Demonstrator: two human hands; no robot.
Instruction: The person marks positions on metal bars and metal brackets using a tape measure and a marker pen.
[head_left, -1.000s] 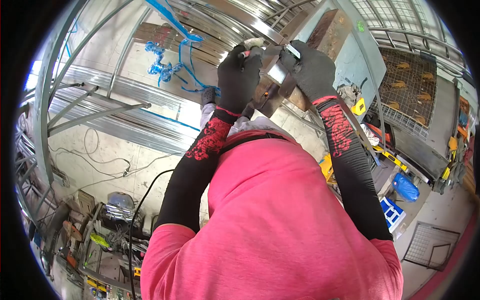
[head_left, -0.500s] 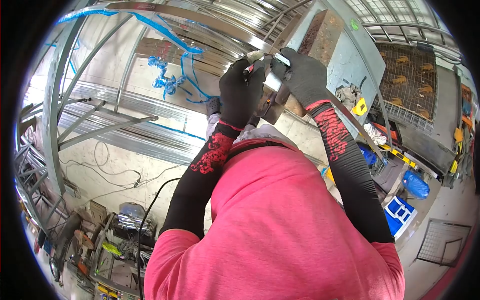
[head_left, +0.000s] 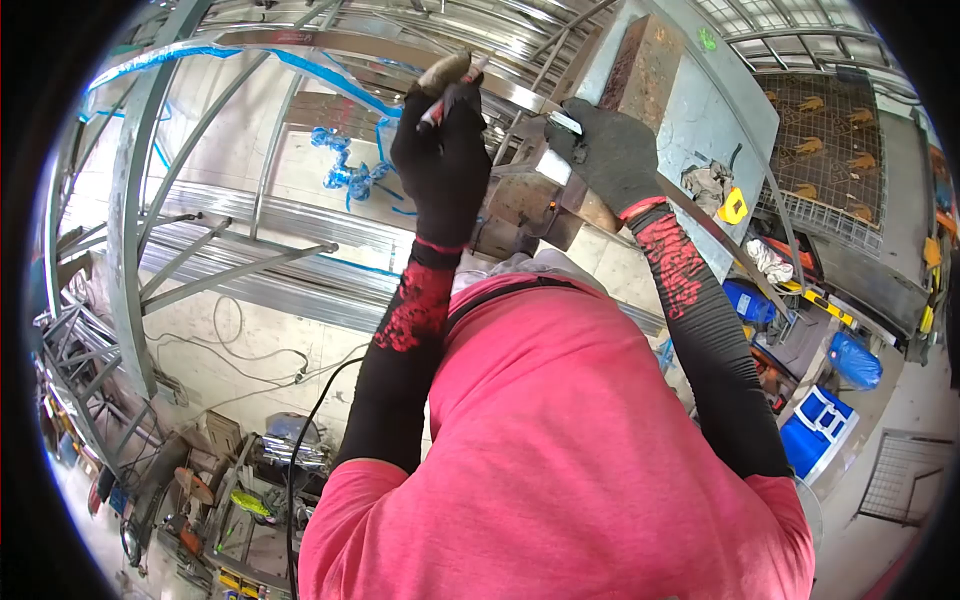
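Observation:
Both my hands wear black gloves, with black and red sleeves above a pink shirt. My left hand (head_left: 443, 150) is raised and closed on a red marker (head_left: 447, 92); a beige tip shows above its fingers. My right hand (head_left: 603, 150) pinches a small shiny metal piece (head_left: 563, 122) against the top of a rusty steel block (head_left: 525, 200). The left hand is up and to the left of the block, apart from it. A curved bright metal bar (head_left: 330, 45) passes just behind the left hand.
Galvanised steel frames (head_left: 250, 240) and blue strapping (head_left: 350, 175) lie on the concrete floor. A grey workbench (head_left: 700, 110) with a rusty bar (head_left: 640, 60) stands at right. Wire mesh panels (head_left: 830, 130), blue bags, tools and cables crowd the edges.
My left hand has lifted up and to the left, away from the block, still holding the marker. My right hand stays on the metal piece. The view has shifted slightly.

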